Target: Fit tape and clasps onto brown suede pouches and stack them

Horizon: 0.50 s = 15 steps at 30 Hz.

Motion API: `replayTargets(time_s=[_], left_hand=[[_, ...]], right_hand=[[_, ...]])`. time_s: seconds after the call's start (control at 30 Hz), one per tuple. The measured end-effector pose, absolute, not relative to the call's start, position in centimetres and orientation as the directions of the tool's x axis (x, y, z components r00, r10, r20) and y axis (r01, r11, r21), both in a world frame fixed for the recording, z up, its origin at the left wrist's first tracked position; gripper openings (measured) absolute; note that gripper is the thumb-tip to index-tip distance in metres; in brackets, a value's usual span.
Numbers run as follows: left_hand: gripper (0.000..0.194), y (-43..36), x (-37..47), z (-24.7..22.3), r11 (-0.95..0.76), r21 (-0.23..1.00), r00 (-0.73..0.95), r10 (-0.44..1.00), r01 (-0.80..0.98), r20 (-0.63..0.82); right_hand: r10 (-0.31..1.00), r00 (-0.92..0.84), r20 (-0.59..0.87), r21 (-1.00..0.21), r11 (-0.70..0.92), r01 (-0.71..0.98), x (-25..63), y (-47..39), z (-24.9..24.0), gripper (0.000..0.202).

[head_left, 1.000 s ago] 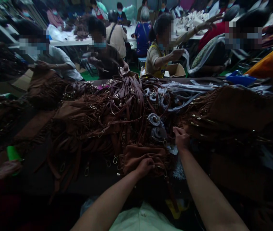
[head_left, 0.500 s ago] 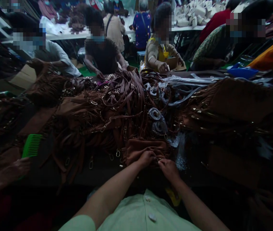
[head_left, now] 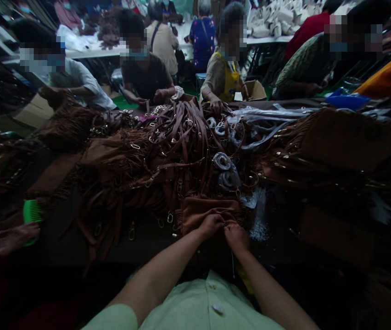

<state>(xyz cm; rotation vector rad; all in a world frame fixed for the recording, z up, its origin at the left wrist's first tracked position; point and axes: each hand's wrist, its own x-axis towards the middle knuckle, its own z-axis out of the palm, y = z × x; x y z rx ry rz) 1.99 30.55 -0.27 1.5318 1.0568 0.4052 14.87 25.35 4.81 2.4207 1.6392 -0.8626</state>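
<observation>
A small brown suede bag [head_left: 206, 211] lies flat at the table's near edge, fringe bunched.

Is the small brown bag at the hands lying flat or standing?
Lying flat: the brown bag rests on the table, both hands gripping its near edge.

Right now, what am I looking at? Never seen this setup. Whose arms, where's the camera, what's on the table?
There is no machine: the one view comes from a camera worn on a person's head, looking forward and down. The two bare arms from the bottom edge are that person's own. The left hand and right hand meet at the near edge of a small brown suede bag, both pinching it. Behind it the table holds a big heap of brown straps with metal clips, fringed brown bags and grey rolled straps. At far left a co-worker's hand holds a green comb. Other people sit across the table.
</observation>
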Motion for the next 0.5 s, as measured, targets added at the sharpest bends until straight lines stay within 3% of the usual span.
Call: replayTargets(time_s=[0.17,0.33,0.4,0.5], left_hand=[[0.019,31.1,1.8,-0.3,0.163,0.930,0.584,0.739,0.330,-0.337],[0.018,31.4,1.8,-0.7,0.221,0.931,0.635,0.683,0.292,-0.361],[0.017,31.3,1.8,-0.6,0.209,0.933,0.619,0.702,0.294,-0.352],[0.014,31.0,2.0,-0.2,0.156,0.918,0.562,0.749,0.365,-0.351]], right_hand=[[0.834,0.276,-0.479,-0.267,-0.437,0.859,14.8,24.9,4.8,0.032],[0.863,0.257,-0.436,-0.400,-0.441,0.804,15.0,24.4,4.7,0.030],[0.846,0.295,-0.443,-0.522,-0.512,0.682,15.0,24.2,4.0,0.028],[0.815,0.295,-0.498,-0.744,-0.577,0.337,15.1,23.7,2.6,0.034]])
